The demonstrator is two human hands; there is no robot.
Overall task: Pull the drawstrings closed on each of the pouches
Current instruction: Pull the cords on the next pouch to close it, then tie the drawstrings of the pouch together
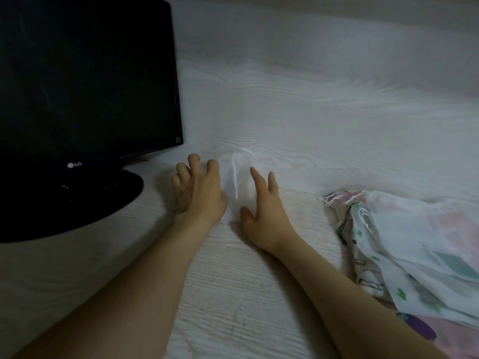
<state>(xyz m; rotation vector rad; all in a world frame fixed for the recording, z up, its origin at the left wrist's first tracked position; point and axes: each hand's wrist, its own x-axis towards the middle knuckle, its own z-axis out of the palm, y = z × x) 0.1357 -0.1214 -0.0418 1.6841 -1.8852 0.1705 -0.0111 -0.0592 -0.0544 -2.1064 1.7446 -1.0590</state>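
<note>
Flanking white pouch [237, 185] | left hand [198, 189], right hand [261, 211] released | monitor [85, 81] left | pouch pile [404, 242] right

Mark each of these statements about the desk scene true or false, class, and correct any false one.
1. Both hands rest at a white pouch on the desk. True.
2. The left hand lifts the pouch in the air. False: it lies on the desk, fingers spread.
3. A pile of printed pouches lies on the right. True.
4. The monitor shows a bright picture. False: its screen is dark.
5. The right hand has its fingers spread open. True.
</note>
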